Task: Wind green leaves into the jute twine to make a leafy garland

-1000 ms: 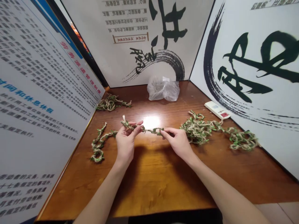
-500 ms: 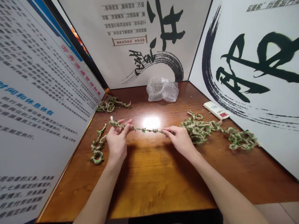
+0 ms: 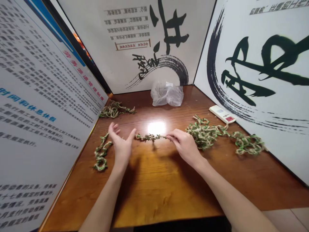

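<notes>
Between my hands a piece of jute twine with small green leaves (image 3: 150,137) stretches leftward over the table. My right hand (image 3: 184,145) pinches its right end between thumb and fingers. My left hand (image 3: 120,145) is open, thumb and fingers spread, just off the twine's left end. Left of that hand lies a short curled leafy twine length (image 3: 100,158). Close beyond my right hand sits a tangled heap of leafy twine (image 3: 204,133), with a strand running right to a smaller heap (image 3: 249,143).
Another bundle of leafy twine (image 3: 116,109) lies at the back left. A crumpled clear plastic bag (image 3: 167,94) rests against the back panel. Beside the right panel is a white handheld device (image 3: 222,114). Printed panels enclose the wooden table (image 3: 149,190) on three sides.
My left hand has let go of the leafy twine and spread its fingers. The twine's left end has come away from it, while my right hand keeps its pinch.
</notes>
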